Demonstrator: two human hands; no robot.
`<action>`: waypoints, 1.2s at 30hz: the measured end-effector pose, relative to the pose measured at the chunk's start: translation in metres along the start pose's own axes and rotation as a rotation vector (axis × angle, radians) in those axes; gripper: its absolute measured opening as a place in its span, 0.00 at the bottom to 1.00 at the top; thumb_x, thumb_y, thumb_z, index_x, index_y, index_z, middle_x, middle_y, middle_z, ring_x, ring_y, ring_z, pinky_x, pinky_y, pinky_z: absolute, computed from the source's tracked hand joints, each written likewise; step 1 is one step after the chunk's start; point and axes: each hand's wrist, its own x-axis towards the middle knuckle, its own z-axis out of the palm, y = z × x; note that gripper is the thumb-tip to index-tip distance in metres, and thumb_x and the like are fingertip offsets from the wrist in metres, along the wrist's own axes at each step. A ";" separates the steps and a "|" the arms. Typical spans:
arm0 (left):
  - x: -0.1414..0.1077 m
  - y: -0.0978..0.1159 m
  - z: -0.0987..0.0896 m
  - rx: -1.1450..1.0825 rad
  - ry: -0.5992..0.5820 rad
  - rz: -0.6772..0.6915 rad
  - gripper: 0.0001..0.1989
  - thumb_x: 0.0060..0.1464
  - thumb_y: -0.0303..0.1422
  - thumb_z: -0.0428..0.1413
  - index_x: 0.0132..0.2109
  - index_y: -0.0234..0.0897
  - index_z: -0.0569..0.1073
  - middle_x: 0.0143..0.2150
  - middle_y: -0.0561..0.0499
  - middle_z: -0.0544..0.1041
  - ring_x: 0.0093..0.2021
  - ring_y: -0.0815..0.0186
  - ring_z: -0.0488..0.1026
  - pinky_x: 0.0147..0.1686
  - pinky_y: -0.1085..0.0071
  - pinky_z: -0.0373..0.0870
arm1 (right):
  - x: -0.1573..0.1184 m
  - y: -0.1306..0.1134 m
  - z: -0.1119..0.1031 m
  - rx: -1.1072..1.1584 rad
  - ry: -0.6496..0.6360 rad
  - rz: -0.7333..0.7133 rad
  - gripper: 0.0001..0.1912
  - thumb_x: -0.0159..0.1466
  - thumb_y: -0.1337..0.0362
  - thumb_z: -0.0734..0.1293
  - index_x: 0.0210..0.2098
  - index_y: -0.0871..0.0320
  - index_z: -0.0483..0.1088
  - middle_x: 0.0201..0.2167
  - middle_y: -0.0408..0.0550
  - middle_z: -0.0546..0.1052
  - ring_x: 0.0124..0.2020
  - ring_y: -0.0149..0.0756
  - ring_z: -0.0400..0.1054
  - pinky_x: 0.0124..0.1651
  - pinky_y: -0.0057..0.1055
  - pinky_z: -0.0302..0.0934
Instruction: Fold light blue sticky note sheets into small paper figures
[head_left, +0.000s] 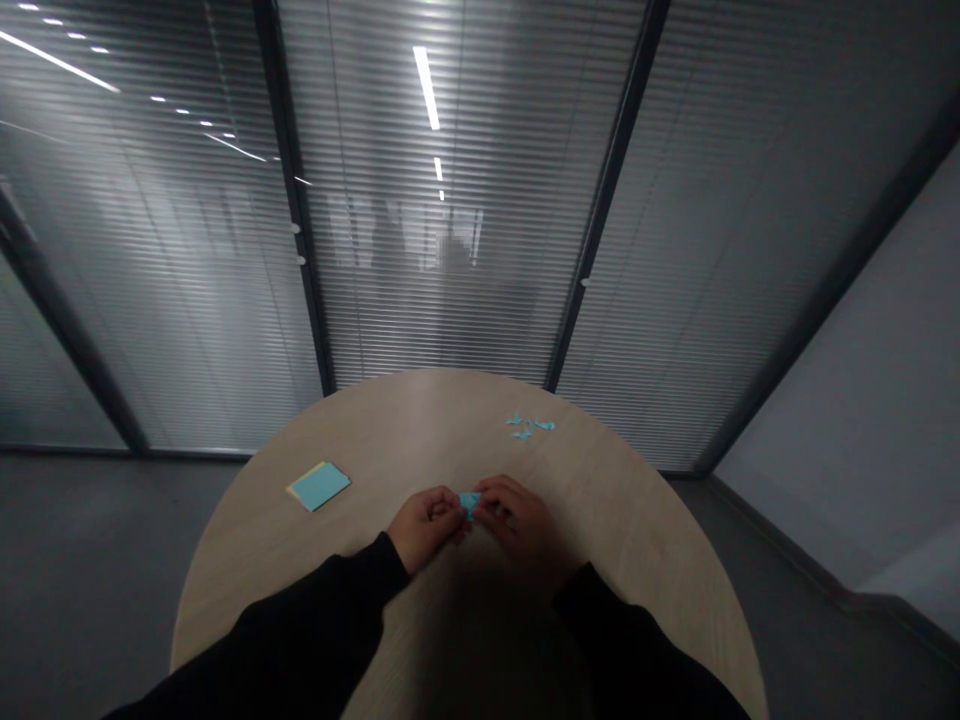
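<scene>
Between my two hands is a small piece of folded light-blue paper (469, 501), held above the near middle of the round table. My left hand (429, 524) pinches its left side with thumb and fingers. From the right, my right hand (520, 520) grips the other side, fingers curled over the edge. The fingers hide much of the paper, so its exact folded shape cannot be made out. Farther back and to the right lie several small folded light-blue paper figures (523, 434), close together. A stack of square paper sheets (321, 486), light blue on top with yellow showing beneath, rests to the left.
The round wooden table (420, 420) has its far edge close to a glass partition with blinds (450, 330). Dark frame posts divide the glass. On the right stands a pale wall (847, 400), and grey floor (97, 560) shows on both sides.
</scene>
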 end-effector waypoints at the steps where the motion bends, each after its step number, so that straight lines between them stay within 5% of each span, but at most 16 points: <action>1: 0.000 -0.001 0.000 -0.005 0.000 -0.004 0.23 0.41 0.48 0.67 0.31 0.34 0.70 0.23 0.52 0.76 0.22 0.70 0.70 0.26 0.73 0.64 | -0.001 0.001 0.002 0.007 0.002 0.005 0.10 0.70 0.58 0.63 0.36 0.56 0.72 0.40 0.48 0.74 0.39 0.35 0.70 0.39 0.29 0.64; 10: 0.001 -0.005 0.001 -0.023 -0.015 -0.010 0.25 0.40 0.50 0.68 0.32 0.32 0.72 0.28 0.47 0.79 0.25 0.69 0.72 0.29 0.71 0.67 | -0.001 -0.001 0.007 0.030 0.060 0.146 0.09 0.68 0.60 0.64 0.34 0.57 0.68 0.32 0.45 0.72 0.32 0.33 0.69 0.34 0.27 0.63; 23: -0.001 -0.001 0.003 0.033 -0.025 -0.044 0.21 0.40 0.46 0.68 0.30 0.32 0.73 0.23 0.53 0.75 0.23 0.70 0.70 0.27 0.72 0.64 | 0.000 -0.001 0.007 -0.005 0.107 0.125 0.07 0.66 0.61 0.66 0.34 0.57 0.71 0.32 0.46 0.74 0.32 0.35 0.70 0.36 0.29 0.64; 36: -0.004 0.004 0.006 0.068 -0.060 -0.033 0.23 0.41 0.49 0.67 0.30 0.33 0.72 0.25 0.52 0.76 0.24 0.70 0.70 0.28 0.72 0.64 | -0.001 0.003 0.013 0.329 0.161 0.395 0.09 0.60 0.58 0.70 0.35 0.56 0.71 0.29 0.45 0.77 0.31 0.36 0.73 0.34 0.30 0.67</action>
